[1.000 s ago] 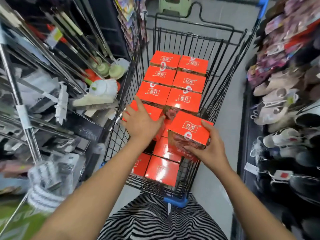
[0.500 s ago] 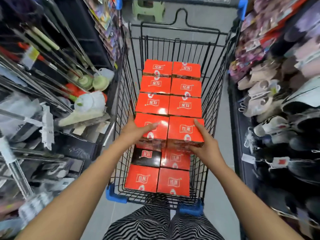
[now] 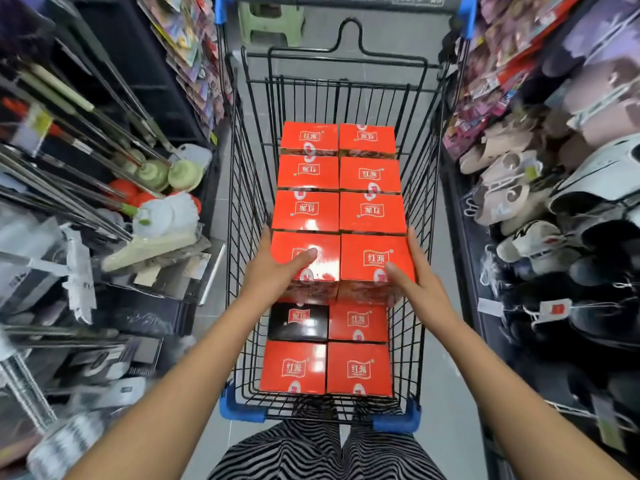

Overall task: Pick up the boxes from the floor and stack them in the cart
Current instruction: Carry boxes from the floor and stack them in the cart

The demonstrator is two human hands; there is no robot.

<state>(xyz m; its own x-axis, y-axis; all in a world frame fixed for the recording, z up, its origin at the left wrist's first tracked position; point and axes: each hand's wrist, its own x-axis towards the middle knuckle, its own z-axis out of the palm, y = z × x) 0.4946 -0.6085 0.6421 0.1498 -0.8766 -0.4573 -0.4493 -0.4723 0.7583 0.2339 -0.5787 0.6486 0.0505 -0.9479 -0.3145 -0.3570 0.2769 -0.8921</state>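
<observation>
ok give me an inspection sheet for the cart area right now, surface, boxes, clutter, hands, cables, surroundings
surface: grey tiled floor of a narrow aisle; no boxes seen on it
job's things: black wire cart holds red boxes, upper layer of four rows of two; nearer the person, lower red boxes and one black box show
clutter: nothing seen loose in the cart
hands: left hand and right hand clasp the outer sides of the nearest upper pair, one box each
cables: nothing seen
surroundings: mops and brushes on the left rack, slippers and shoes on the right, green stool beyond the cart
</observation>
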